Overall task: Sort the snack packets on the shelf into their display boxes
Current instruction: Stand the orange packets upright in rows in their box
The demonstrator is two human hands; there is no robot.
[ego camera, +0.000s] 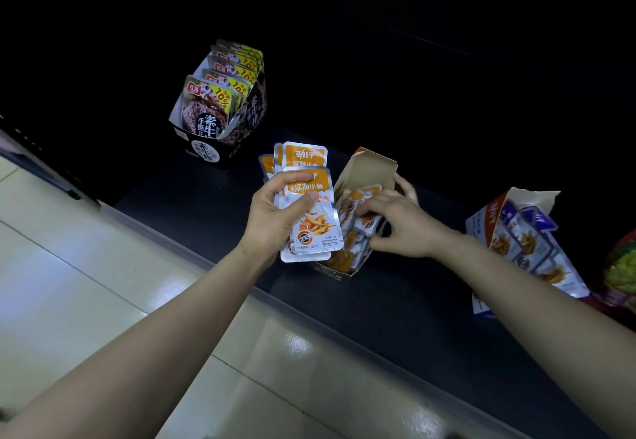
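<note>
Fig. Person's upper limbs, head view. Left hand [275, 218] and right hand [399, 222] are bare. Left forearm [155, 328] and right forearm [533, 287] are likewise bare skin from wrist to the near frame edge. Both arms are slender and smooth in outline.

Left hand [273, 220] gripping orange packets [315, 228], right hand [401, 227] pinching boxed packets [370, 222]
</note>
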